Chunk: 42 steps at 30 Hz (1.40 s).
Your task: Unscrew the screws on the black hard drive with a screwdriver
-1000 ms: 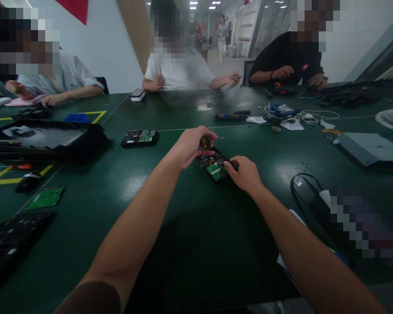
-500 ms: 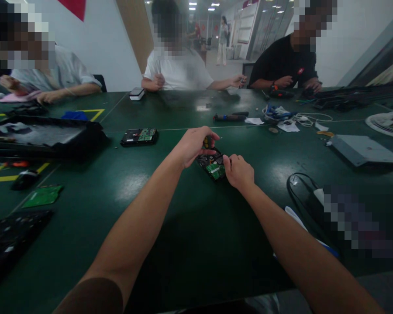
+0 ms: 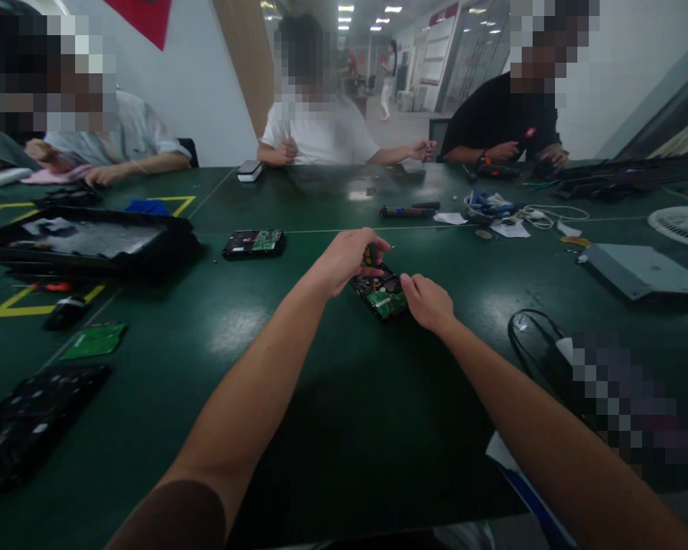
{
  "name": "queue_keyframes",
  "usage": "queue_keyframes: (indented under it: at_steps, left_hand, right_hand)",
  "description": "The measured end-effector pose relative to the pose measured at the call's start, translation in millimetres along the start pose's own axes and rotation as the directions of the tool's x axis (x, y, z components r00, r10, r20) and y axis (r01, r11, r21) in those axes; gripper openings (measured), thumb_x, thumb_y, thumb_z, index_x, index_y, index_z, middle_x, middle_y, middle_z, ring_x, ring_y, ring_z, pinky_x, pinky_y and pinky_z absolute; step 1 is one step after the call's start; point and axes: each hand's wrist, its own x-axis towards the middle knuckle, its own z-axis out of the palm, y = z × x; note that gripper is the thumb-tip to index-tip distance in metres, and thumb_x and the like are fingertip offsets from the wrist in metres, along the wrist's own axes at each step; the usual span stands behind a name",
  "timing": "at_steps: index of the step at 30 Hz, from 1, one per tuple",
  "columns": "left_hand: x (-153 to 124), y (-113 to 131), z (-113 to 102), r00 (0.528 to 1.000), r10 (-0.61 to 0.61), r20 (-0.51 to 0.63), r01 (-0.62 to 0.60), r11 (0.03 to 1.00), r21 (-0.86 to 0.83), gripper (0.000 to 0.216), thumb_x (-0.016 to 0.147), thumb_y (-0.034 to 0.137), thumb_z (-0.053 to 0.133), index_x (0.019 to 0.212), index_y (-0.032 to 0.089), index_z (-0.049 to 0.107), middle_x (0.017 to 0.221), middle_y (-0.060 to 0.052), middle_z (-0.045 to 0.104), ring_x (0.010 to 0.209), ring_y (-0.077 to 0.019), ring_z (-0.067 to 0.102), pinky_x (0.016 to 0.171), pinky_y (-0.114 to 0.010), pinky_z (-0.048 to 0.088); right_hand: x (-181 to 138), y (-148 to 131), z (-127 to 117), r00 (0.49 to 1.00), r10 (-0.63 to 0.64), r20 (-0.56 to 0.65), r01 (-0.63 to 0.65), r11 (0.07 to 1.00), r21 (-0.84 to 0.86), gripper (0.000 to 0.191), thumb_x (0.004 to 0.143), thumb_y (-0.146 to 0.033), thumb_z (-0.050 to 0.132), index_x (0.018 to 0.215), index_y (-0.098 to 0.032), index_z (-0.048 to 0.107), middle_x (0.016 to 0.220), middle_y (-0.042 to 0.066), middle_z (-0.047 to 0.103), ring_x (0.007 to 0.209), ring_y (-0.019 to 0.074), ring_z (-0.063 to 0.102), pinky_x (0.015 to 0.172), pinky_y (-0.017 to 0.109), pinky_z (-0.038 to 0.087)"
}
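A hard drive [image 3: 387, 302] with a green circuit board lies on the green table in front of me. My left hand [image 3: 352, 258] is closed round the yellow-and-black handle of a screwdriver [image 3: 371, 253], held upright above the drive's far end. The screwdriver's tip is hidden behind my fingers. On the drive's right edge, my right hand [image 3: 430, 302] grips with the thumb on top and the other fingers curled at the side.
Another hard drive [image 3: 254, 244] lies to the left, near a black tray [image 3: 92, 237]. A loose green circuit board [image 3: 95, 341] and a black part [image 3: 34, 420] are at far left. A grey metal box [image 3: 647, 269] and cables [image 3: 498, 206] lie to the right. Co-workers sit opposite.
The view has shifted slightly, so the whole scene sits a little further right. Both hands keep their hold at the hard drive, with no other clear movement.
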Motion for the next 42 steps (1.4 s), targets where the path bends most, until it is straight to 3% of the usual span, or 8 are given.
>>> queue_keyframes:
  at_steps: [4, 7, 15, 21, 27, 32, 36, 42]
  left_hand:
    - [0, 1, 0, 0.999, -0.032, 0.002, 0.032, 0.999, -0.029, 0.020, 0.090, 0.033, 0.064, 0.089, 0.015, 0.072, 0.082, -0.009, 0.068, 0.081, -0.0199, 0.065, 0.074, -0.036, 0.061]
    - [0, 1, -2, 0.999, -0.049, 0.011, 0.049, 0.996, -0.072, 0.016, 0.089, 0.031, 0.066, 0.092, 0.016, 0.067, 0.083, -0.009, 0.071, 0.085, -0.0215, 0.070, 0.079, -0.038, 0.062]
    - [0, 0, -1, 1.000, -0.012, 0.000, 0.012, 1.000, 0.004, 0.018, 0.089, 0.033, 0.065, 0.087, 0.016, 0.067, 0.092, -0.010, 0.071, 0.089, -0.0202, 0.068, 0.071, -0.031, 0.059]
    - [-1, 2, 1, 0.999, 0.030, 0.025, -0.033, 0.994, 0.103, 0.023, 0.089, 0.036, 0.067, 0.088, 0.014, 0.075, 0.098, -0.011, 0.071, 0.091, -0.0199, 0.066, 0.066, -0.027, 0.057]
    - [0, -2, 1, 0.997, -0.071, 0.012, 0.072, 0.997, -0.015, 0.024, 0.090, 0.040, 0.064, 0.093, 0.016, 0.067, 0.090, -0.012, 0.076, 0.086, -0.0220, 0.072, 0.071, -0.032, 0.060]
    - [3, -4, 2, 1.000, -0.010, -0.015, 0.011, 0.998, 0.066, 0.026, 0.089, 0.037, 0.061, 0.084, 0.014, 0.072, 0.098, -0.013, 0.075, 0.087, -0.0193, 0.067, 0.064, -0.025, 0.053]
    - [1, -1, 3, 1.000, 0.022, -0.015, -0.020, 0.990, 0.136, 0.025, 0.087, 0.036, 0.064, 0.086, 0.013, 0.076, 0.102, -0.013, 0.073, 0.088, -0.0189, 0.064, 0.061, -0.025, 0.051]
    - [-1, -1, 5, 0.999, -0.036, -0.012, 0.036, 0.999, 0.002, 0.019, 0.089, 0.035, 0.063, 0.093, 0.017, 0.067, 0.084, -0.009, 0.072, 0.082, -0.0212, 0.069, 0.068, -0.032, 0.059]
  right_hand:
    - [0, 3, 2, 0.998, 0.045, -0.038, -0.042, 0.997, 0.061, 0.064, 0.111, -0.063, 0.021, 0.090, -0.023, 0.066, 0.093, 0.010, 0.072, 0.079, 0.0229, 0.063, 0.063, 0.034, 0.033]
    - [-1, 6, 3, 0.999, 0.007, -0.051, -0.002, 0.995, 0.099, 0.061, 0.111, -0.061, 0.026, 0.086, -0.023, 0.065, 0.090, 0.008, 0.071, 0.076, 0.0214, 0.061, 0.063, 0.034, 0.034]
    - [-4, 17, 3, 0.990, -0.128, -0.052, 0.134, 0.982, 0.131, 0.043, 0.108, -0.055, 0.046, 0.109, -0.021, 0.072, 0.108, 0.010, 0.073, 0.095, 0.0239, 0.066, 0.078, 0.035, 0.045]
    - [-5, 21, 7, 0.985, -0.158, -0.074, 0.167, 0.975, 0.146, 0.038, 0.103, -0.054, 0.058, 0.116, -0.021, 0.071, 0.116, 0.011, 0.073, 0.094, 0.0238, 0.067, 0.077, 0.035, 0.048]
    - [-5, 21, 7, 0.984, -0.163, -0.077, 0.173, 0.974, 0.149, 0.035, 0.102, -0.052, 0.061, 0.115, -0.021, 0.070, 0.115, 0.011, 0.073, 0.095, 0.0244, 0.067, 0.077, 0.036, 0.050]
    - [-5, 21, 6, 0.983, -0.165, -0.076, 0.175, 0.973, 0.149, 0.035, 0.102, -0.052, 0.061, 0.115, -0.021, 0.071, 0.116, 0.011, 0.073, 0.095, 0.0244, 0.067, 0.076, 0.036, 0.050]
    - [-5, 20, 5, 0.984, -0.161, -0.071, 0.170, 0.975, 0.145, 0.035, 0.102, -0.052, 0.061, 0.115, -0.021, 0.071, 0.117, 0.011, 0.073, 0.094, 0.0243, 0.067, 0.077, 0.037, 0.050]
    - [-5, 20, 5, 0.984, -0.160, -0.076, 0.169, 0.975, 0.147, 0.032, 0.102, -0.050, 0.061, 0.113, -0.021, 0.071, 0.115, 0.012, 0.073, 0.097, 0.0255, 0.068, 0.079, 0.038, 0.051]
